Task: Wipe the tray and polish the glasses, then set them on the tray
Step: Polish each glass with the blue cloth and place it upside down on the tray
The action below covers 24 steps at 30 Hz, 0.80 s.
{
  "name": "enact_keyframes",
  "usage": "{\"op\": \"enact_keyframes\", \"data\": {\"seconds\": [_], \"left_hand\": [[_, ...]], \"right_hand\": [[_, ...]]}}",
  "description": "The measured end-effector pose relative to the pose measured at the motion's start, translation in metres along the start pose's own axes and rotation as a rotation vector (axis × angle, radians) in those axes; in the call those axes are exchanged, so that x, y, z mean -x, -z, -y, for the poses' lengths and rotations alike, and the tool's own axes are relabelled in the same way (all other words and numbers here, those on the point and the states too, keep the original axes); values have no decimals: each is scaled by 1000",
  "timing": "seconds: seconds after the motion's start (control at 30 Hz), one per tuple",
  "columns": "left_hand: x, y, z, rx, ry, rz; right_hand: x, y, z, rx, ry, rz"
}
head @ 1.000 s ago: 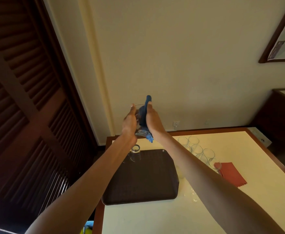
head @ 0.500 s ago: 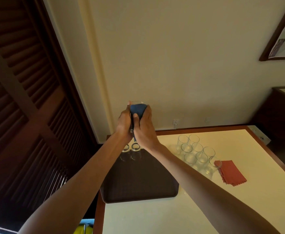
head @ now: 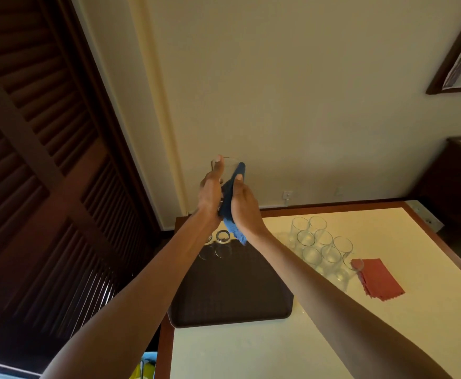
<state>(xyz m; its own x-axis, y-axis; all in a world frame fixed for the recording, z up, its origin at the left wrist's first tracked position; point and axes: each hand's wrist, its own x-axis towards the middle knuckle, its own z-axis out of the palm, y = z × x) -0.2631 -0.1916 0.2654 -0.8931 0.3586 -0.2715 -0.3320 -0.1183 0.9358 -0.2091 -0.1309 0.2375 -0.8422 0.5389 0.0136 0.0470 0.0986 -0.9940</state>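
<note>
I hold a clear glass point(head: 229, 165) raised in front of the wall, above the far end of the tray. My left hand point(head: 210, 194) grips its side, thumb up near the rim. My right hand point(head: 244, 207) presses a blue cloth point(head: 230, 203) against the glass, fingers wrapped in the cloth. The dark brown tray point(head: 232, 294) lies on the table's left part. Two glasses point(head: 218, 244) stand upside down at its far left corner. Several more clear glasses point(head: 322, 247) stand in a cluster on the table, right of the tray.
A folded red cloth point(head: 378, 279) lies on the cream table point(head: 251, 351) right of the glass cluster. Dark louvred doors point(head: 38, 187) fill the left. The wall is close behind the table. A dark cabinet point(head: 458, 181) stands at the far right.
My right hand has shifted the blue cloth from over the glass's top to its right side. The glass rim shows again. Both hands stay raised at about the same spot.
</note>
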Motion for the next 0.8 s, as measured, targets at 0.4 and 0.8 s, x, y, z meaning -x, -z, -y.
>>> {"op": "enact_keyframes", "data": {"seconds": [0.4,0.8], "left_hand": [[-1,-13,8,101,43,84],[-23,-22,-2,9,3,-41]], "right_hand": [[-29,23,15,57,234,-125],[-25,27,-9,-127,-168,200]]}}
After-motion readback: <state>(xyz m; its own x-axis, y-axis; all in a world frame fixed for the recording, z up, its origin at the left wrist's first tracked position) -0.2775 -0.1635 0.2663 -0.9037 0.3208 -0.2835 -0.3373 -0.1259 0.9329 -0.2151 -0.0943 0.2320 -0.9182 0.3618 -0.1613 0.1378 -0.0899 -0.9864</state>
